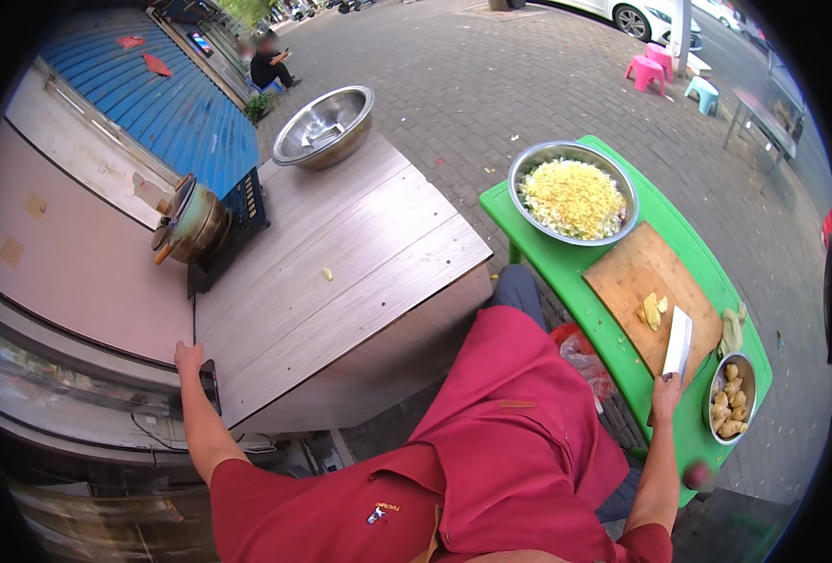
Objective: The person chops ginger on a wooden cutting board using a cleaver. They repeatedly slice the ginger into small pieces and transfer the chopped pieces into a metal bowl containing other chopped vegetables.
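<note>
My right hand (666, 395) is closed around the handle of a cleaver (679, 343), whose broad blade lies over a wooden cutting board (616, 264). Peeled ginger pieces (652, 311) sit on the board just left of the blade. Beyond the board, a steel bowl (516, 200) holds chopped vegetables topped with a yellow minced layer (574, 197). A smaller metal bowl of unpeeled ginger (729, 408) stands to the right. My left hand (189, 356) is stretched out to the edge of the wood-look counter (360, 232), beside a dark phone-like object (209, 383); its grip is unclear.
A green table (676, 243) carries the board, bowls and a pale cloth (731, 329). On the counter are a large steel basin (324, 130), a pot (201, 225) on a black cooker (247, 200) and a small yellow piece (327, 274). A seated person (270, 68) is far off.
</note>
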Motion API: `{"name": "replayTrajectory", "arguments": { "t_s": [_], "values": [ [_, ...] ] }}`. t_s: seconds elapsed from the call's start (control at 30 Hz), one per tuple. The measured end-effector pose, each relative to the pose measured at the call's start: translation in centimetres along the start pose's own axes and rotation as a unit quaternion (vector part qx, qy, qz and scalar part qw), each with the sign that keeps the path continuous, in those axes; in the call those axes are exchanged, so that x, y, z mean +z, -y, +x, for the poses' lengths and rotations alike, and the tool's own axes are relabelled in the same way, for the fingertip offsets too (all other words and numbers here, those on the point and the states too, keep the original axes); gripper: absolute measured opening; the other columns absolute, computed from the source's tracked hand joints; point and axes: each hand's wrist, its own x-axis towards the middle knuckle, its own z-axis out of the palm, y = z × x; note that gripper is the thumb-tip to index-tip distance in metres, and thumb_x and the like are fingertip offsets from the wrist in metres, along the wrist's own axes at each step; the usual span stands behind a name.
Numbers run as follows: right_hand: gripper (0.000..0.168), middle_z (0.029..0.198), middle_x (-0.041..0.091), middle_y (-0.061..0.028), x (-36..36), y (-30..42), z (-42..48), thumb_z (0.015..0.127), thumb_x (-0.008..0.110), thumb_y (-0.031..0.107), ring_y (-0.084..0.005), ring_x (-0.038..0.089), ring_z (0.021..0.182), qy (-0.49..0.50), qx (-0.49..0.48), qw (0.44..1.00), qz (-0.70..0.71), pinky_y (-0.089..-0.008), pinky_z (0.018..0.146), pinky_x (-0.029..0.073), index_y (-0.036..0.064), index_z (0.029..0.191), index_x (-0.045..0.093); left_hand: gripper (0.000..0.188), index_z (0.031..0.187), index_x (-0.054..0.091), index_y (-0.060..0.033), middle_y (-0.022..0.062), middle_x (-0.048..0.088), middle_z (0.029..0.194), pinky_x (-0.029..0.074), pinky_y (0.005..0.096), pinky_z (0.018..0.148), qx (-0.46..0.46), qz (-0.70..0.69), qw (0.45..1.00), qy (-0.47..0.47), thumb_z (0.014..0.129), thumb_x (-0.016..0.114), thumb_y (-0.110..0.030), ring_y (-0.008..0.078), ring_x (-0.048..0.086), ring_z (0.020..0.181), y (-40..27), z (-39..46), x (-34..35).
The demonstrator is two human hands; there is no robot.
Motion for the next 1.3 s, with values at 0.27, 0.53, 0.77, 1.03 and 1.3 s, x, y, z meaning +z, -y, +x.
{"name": "replayTrajectory", "arguments": {
  "t_s": [0.27, 0.53, 0.77, 1.03, 1.3],
  "values": [
    [0.018, 0.065, 0.047, -0.0012, -2.4, 1.4, 0.3, 0.096, 0.054, 0.019, -0.0128, 0.048, 0.048, -0.014, 0.148, 0.93, 0.337, -0.0319, 0.041, 0.04, 0.006, 0.083, 0.051, 0.039, 0.135, 0.061, 0.0002, 0.018, 0.061, 0.139, 0.053, 0.041, 0.103, 0.406, -0.21, 0.868, -0.195, 0.1, 0.063, -0.016, 0.0322, 0.061, 0.125, -35.3, -10.3, -6.9],
    [0.03, 0.058, 0.057, -0.0124, -3.3, 3.1, -0.3, 0.095, 0.051, 0.023, -0.0228, 0.058, 0.046, 0.004, 0.187, 0.929, 0.319, -0.0407, 0.043, 0.047, -0.004, 0.083, 0.057, 0.035, 0.139, 0.064, -0.0078, 0.0091, 0.061, 0.146, 0.056, 0.0349, 0.103, 0.774, -0.315, 0.547, -0.041, 0.104, 0.061, -0.01, 0.0191, 0.062, 0.129, -63.1, -35.8, -8.5],
    [0.03, 0.062, 0.062, -0.0199, -3.1, -0.2, -1.0, 0.095, 0.053, 0.022, -0.029, 0.064, 0.048, -0.031, 0.202, 0.944, 0.258, -0.0438, 0.048, 0.053, -0.005, 0.084, 0.06, 0.056, 0.141, 0.058, -0.0044, 0.019, 0.053, 0.149, 0.045, 0.0442, 0.113, 0.873, -0.256, 0.364, 0.197, 0.093, 0.076, -0.026, 0.0369, 0.053, 0.135, -71.7, -65.2, 13.9],
    [0.03, 0.084, 0.067, -0.0312, -5.6, 3.6, -2.5, 0.097, 0.05, 0.022, -0.0507, 0.067, 0.084, -0.004, 0.199, 0.971, 0.129, -0.055, 0.076, 0.053, -0.005, 0.096, 0.064, 0.075, 0.144, 0.053, -0.0002, 0.024, 0.047, 0.151, 0.041, 0.0491, 0.114, 0.814, -0.306, 0.424, 0.254, 0.087, 0.082, -0.039, 0.0406, 0.047, 0.137, -64.1, -81.2, 30.3],
    [0.026, 0.081, 0.066, -0.0315, -4.6, 2.4, -2.2, 0.097, 0.054, 0.019, -0.0515, 0.066, 0.08, -0.027, 0.213, 0.964, 0.159, -0.0564, 0.071, 0.052, -0.004, 0.091, 0.062, 0.038, 0.116, 0.072, -0.004, 0.0213, 0.059, 0.137, 0.046, 0.0472, 0.107, 0.801, -0.187, 0.414, 0.39, 0.087, 0.079, -0.027, 0.0393, 0.056, 0.124, -71.1, -83.5, 32.6]
  ]
}}
